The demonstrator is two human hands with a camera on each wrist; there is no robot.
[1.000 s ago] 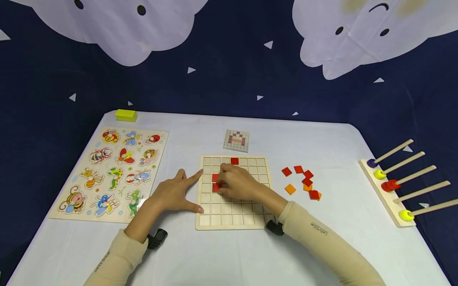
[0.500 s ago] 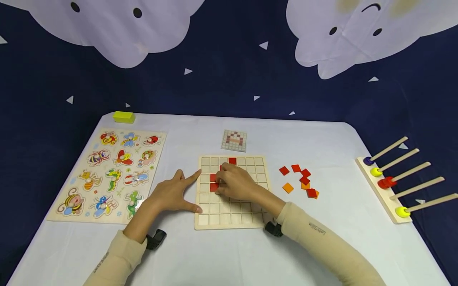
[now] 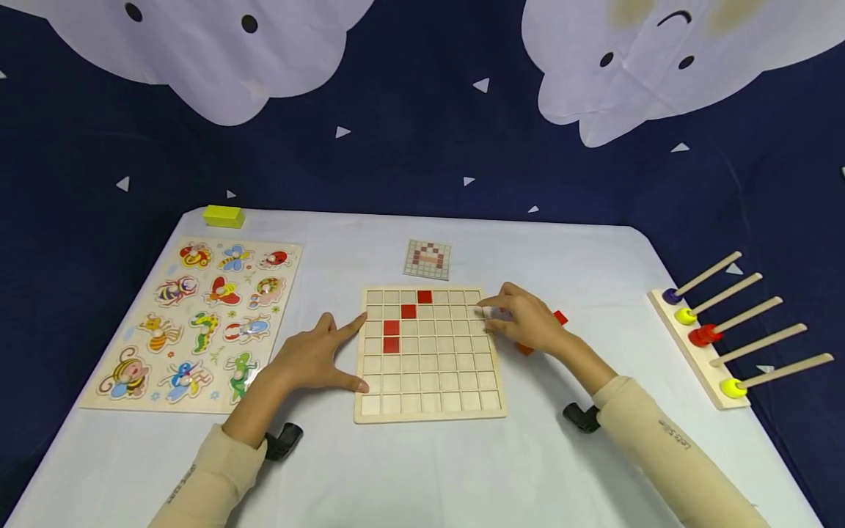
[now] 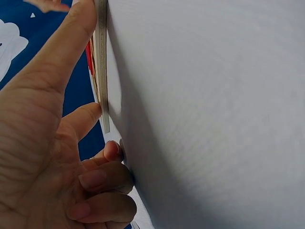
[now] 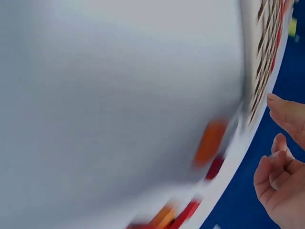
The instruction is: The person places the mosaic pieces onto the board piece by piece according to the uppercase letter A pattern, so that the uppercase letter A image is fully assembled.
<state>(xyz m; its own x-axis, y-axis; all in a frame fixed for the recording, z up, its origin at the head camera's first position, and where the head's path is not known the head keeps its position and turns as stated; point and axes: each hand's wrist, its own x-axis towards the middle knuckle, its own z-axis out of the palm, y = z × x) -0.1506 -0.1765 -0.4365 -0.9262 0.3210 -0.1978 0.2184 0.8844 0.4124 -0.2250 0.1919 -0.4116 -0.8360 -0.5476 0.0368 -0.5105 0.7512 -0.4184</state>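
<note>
A wooden grid board [image 3: 432,383] lies in the middle of the table, with several red square tiles [image 3: 392,345] set in its upper-left cells. My left hand [image 3: 313,359] rests at the board's left edge, index finger and thumb spread apart and touching the rim; its other fingers curl loosely in the left wrist view. Over the board's right edge hovers my right hand [image 3: 531,321], fingers apart and holding nothing. It partly hides the loose tiles, of which a red one [image 3: 560,317] shows. The right wrist view catches an orange tile [image 5: 209,143], blurred.
Behind the board lies a small pattern card [image 3: 427,259]. To the left is an insect puzzle board [image 3: 205,282], with a yellow-green block [image 3: 224,216] beyond it. A peg stand [image 3: 700,352] with coloured beads stands at the right edge.
My right hand has moved right, off the red tiles to the board's right edge, uncovering a diagonal run of them. The left hand has stayed on the rim.
</note>
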